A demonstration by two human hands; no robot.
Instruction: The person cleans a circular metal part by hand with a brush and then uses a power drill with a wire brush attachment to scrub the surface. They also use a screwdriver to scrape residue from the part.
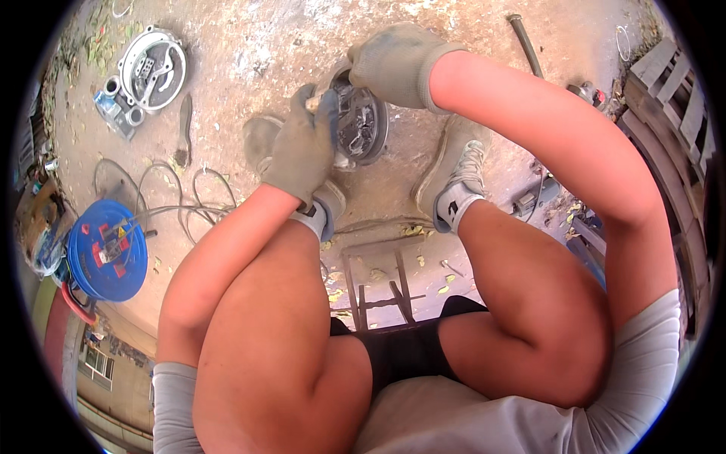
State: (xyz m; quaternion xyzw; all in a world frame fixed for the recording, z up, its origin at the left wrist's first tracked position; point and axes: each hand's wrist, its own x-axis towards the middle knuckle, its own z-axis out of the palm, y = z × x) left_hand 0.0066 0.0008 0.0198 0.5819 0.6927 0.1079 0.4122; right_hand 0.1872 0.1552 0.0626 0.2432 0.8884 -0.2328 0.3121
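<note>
Between my shoes stands a round dark metal motor housing [372,125], its open inside full of wires and metal parts. My left hand [301,151], in a grey work glove, is at its left side. Its thumb and fingers close around a small tan piece, too unclear to name. My right hand [397,66], gloved too, is curled at the upper rim of the housing. Its fingertips are turned away, and whatever they grip is hidden behind the glove.
A round metal cover [155,69] lies at the far left, with a flat-handled brush [184,129] near it. A blue cable reel [107,250] with loose cable stands at left. A dark pipe [525,44] and wooden pallets [669,136] are at right.
</note>
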